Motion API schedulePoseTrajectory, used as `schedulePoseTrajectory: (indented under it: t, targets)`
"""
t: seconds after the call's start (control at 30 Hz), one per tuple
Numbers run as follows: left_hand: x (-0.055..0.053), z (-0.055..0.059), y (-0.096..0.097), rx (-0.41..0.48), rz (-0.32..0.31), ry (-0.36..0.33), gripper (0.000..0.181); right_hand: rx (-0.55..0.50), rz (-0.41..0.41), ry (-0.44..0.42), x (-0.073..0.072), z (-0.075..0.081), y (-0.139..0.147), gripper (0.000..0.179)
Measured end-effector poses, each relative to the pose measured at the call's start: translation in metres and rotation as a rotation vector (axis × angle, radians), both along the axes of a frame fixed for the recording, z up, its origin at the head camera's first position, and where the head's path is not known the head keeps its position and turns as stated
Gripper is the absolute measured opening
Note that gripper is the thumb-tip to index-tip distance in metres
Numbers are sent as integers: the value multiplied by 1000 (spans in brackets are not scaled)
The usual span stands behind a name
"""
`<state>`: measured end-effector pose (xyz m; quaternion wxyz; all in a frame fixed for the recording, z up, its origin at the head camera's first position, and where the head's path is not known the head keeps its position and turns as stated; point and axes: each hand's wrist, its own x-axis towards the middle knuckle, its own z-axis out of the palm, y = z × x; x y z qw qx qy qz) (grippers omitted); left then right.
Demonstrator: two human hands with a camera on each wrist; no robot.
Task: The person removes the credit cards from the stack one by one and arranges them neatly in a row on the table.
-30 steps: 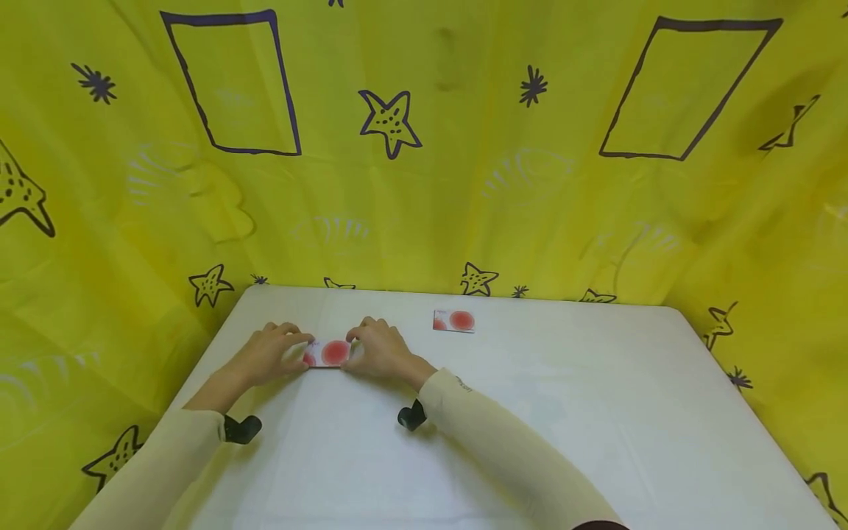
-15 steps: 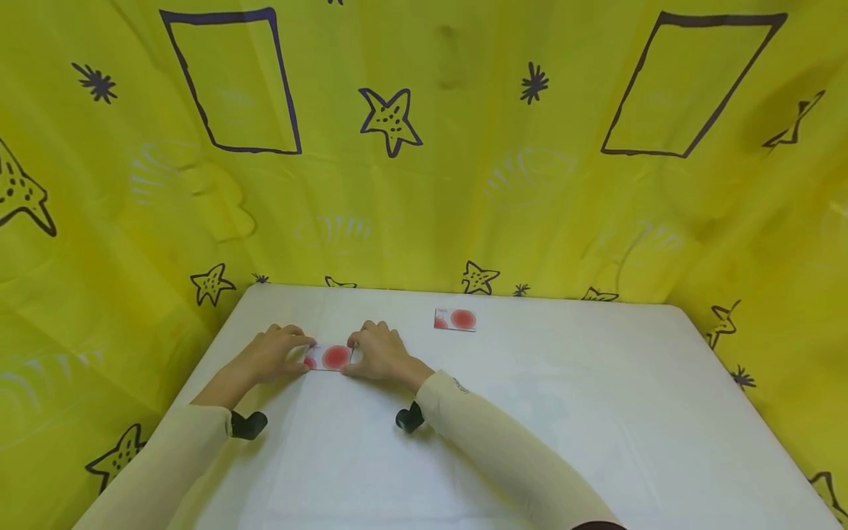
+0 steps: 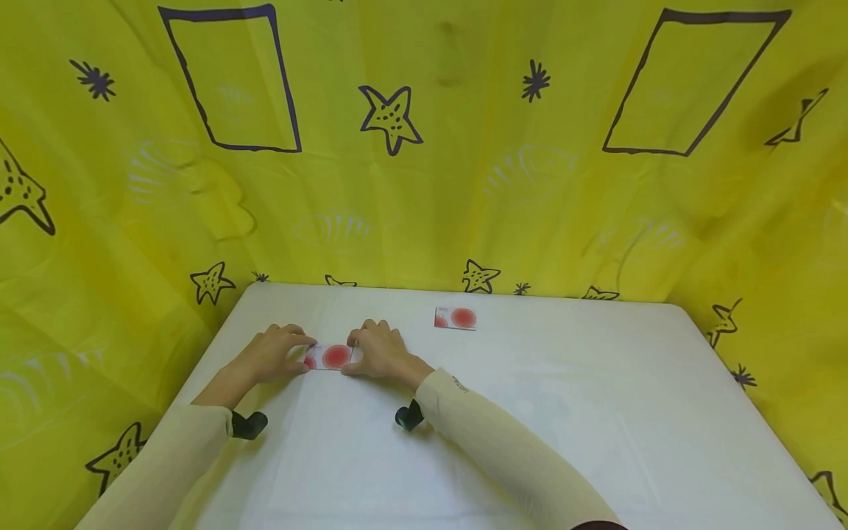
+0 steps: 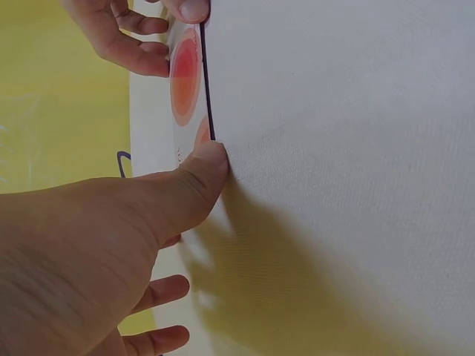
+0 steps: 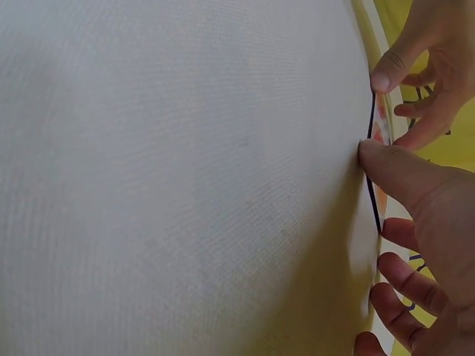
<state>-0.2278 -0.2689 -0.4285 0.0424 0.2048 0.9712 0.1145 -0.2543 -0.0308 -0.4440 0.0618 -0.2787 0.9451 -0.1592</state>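
Note:
A thin white card with red circles and a dark edge lies at the left part of the white table, its long side facing me. My left hand pinches its left end between thumb and forefinger. At the opposite end, my right hand grips it the same way. The left wrist view shows the left thumb against the card's near corner, the other fingers partly hidden. In the right wrist view the right thumb presses the near edge. A second, matching card lies farther back to the right, untouched.
The white tabletop stretches to the right and toward me. A yellow patterned curtain hangs behind it and along both sides. Dark wrist-worn pieces show below the sleeves.
Over the first half second, both hands brought the card slightly toward me and less of its dark front edge shows. Since then the hands have stayed still. The second card lies where it was.

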Motion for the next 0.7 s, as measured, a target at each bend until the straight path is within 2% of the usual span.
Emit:
schedulePoseTrajectory:
  t: [0.7]
  targets:
    - [0, 1, 0, 8, 0, -5, 45, -10, 7, 3, 1, -2, 3, 48]
